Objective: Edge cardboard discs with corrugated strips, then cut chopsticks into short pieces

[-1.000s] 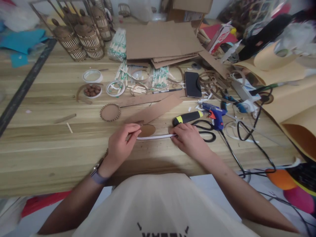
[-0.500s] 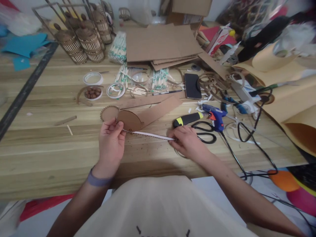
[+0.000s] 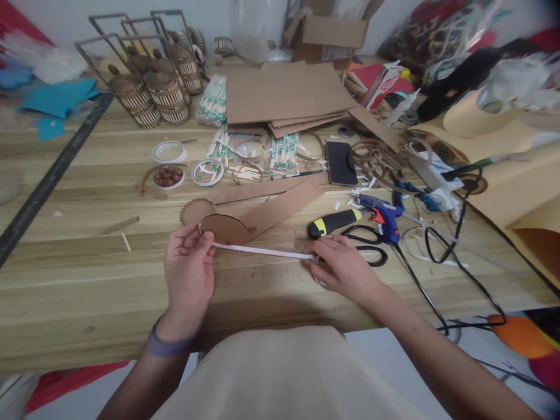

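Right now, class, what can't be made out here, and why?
All in the head view:
Strip: stretch inside the right hand, hidden by it.
Disc: lower-left rim, covered by the left hand.
Scissors: blades, apparently behind the right hand.
Pink item: cut off by the right edge.
Heap, back right: blurred.

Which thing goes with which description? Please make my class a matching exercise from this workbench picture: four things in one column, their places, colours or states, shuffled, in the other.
Things
1. smartphone
2. white strip
3. glue gun
4. cardboard disc

Descriptions
A. blue, with an orange-red trigger
B. round and brown, at the fingertips of the left hand
C. black and rectangular, lying flat
D. long and narrow, running between the left hand and the right hand

Right pairs: 1-C, 2-D, 3-A, 4-B
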Motion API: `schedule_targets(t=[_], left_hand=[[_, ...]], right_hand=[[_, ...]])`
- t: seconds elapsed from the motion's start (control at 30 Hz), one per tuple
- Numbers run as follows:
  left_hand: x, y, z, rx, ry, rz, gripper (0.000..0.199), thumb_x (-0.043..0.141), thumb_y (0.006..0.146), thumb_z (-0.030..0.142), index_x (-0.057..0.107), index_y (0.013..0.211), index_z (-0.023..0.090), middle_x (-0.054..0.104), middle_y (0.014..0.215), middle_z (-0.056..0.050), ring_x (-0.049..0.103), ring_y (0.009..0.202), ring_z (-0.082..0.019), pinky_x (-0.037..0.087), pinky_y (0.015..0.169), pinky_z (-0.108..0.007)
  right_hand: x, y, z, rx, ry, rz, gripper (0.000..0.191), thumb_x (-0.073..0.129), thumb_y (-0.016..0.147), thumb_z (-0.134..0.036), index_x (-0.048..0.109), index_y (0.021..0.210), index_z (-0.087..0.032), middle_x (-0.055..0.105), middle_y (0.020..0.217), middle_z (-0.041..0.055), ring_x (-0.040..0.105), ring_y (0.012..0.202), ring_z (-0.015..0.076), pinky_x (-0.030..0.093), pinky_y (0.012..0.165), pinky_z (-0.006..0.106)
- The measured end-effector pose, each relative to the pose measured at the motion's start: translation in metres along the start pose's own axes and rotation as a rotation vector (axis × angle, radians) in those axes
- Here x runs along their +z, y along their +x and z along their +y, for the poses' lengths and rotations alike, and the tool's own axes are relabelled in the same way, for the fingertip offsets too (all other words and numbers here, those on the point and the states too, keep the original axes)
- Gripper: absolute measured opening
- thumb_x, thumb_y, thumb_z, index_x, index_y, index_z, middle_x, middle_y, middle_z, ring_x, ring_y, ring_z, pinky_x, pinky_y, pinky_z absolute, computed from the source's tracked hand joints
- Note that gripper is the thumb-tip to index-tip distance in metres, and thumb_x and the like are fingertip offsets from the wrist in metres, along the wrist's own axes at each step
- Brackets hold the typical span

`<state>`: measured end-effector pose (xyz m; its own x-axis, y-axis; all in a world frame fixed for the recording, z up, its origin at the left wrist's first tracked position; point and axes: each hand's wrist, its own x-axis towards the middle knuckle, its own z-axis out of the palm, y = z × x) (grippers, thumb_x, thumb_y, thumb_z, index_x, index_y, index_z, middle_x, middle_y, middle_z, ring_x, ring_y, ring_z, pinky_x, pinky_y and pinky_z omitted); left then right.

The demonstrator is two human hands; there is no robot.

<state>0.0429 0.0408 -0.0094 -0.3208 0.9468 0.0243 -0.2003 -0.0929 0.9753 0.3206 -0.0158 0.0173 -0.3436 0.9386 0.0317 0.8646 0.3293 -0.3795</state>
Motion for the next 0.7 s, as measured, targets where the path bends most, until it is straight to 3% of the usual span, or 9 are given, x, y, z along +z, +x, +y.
schedule_targets(t=[0.13, 0.27, 0.43, 0.53, 0.7], left_hand=[[0.005, -0.011, 0.006, 0.074, 0.082, 0.044, 0.032, 0.080, 0.068, 0.019, 0.068, 0.097, 0.024, 0.072, 0.084, 0.003, 0.067, 0.076, -0.010, 0.055, 0.070, -0.021], [0.002, -0.023, 0.007, 0.191, 0.314, -0.007, 0.028, 0.080, 0.074, 0.024, 0.073, 0.101, 0.022, 0.076, 0.093, -0.002, 0.070, 0.081, -0.014, 0.059, 0.070, -0.024], [-0.001, -0.030, 0.015, 0.427, 0.578, -0.260, 0.014, 0.071, 0.085, 0.019, 0.075, 0.098, 0.023, 0.078, 0.093, -0.001, 0.073, 0.081, -0.016, 0.061, 0.073, -0.027], [-0.001, -0.032, 0.018, 0.603, 0.692, -0.409, 0.021, 0.065, 0.089, 0.011, 0.074, 0.101, 0.025, 0.078, 0.096, 0.000, 0.073, 0.083, -0.014, 0.060, 0.076, -0.025], [0.001, -0.034, 0.015, 0.705, 0.731, -0.541, 0.026, 0.058, 0.092, 0.009, 0.074, 0.105, 0.025, 0.078, 0.098, -0.002, 0.073, 0.086, -0.015, 0.060, 0.080, -0.026]], right_hand=[[-0.009, 0.003, 0.007, -0.002, 0.000, -0.028, 0.013, 0.053, 0.091, -0.021, 0.063, 0.098, -0.018, 0.068, 0.087, 0.0063, 0.062, 0.078, 0.0205, 0.039, 0.072, 0.031], [-0.019, 0.007, 0.009, 0.016, 0.027, -0.079, 0.013, 0.052, 0.089, -0.021, 0.063, 0.096, -0.018, 0.067, 0.090, 0.0068, 0.061, 0.075, 0.0182, 0.040, 0.066, 0.027], [-0.032, 0.012, 0.007, 0.044, 0.000, -0.143, 0.015, 0.054, 0.085, -0.018, 0.065, 0.096, -0.019, 0.068, 0.092, 0.0053, 0.062, 0.071, 0.0162, 0.039, 0.064, 0.026], [-0.038, 0.017, 0.006, 0.044, -0.069, -0.208, 0.015, 0.056, 0.085, -0.019, 0.066, 0.096, -0.021, 0.068, 0.092, 0.0042, 0.062, 0.073, 0.0166, 0.036, 0.062, 0.025], [-0.042, 0.025, 0.001, 0.031, -0.177, -0.250, 0.015, 0.056, 0.086, -0.020, 0.067, 0.097, -0.021, 0.068, 0.094, 0.0049, 0.062, 0.074, 0.0176, 0.031, 0.059, 0.027]])
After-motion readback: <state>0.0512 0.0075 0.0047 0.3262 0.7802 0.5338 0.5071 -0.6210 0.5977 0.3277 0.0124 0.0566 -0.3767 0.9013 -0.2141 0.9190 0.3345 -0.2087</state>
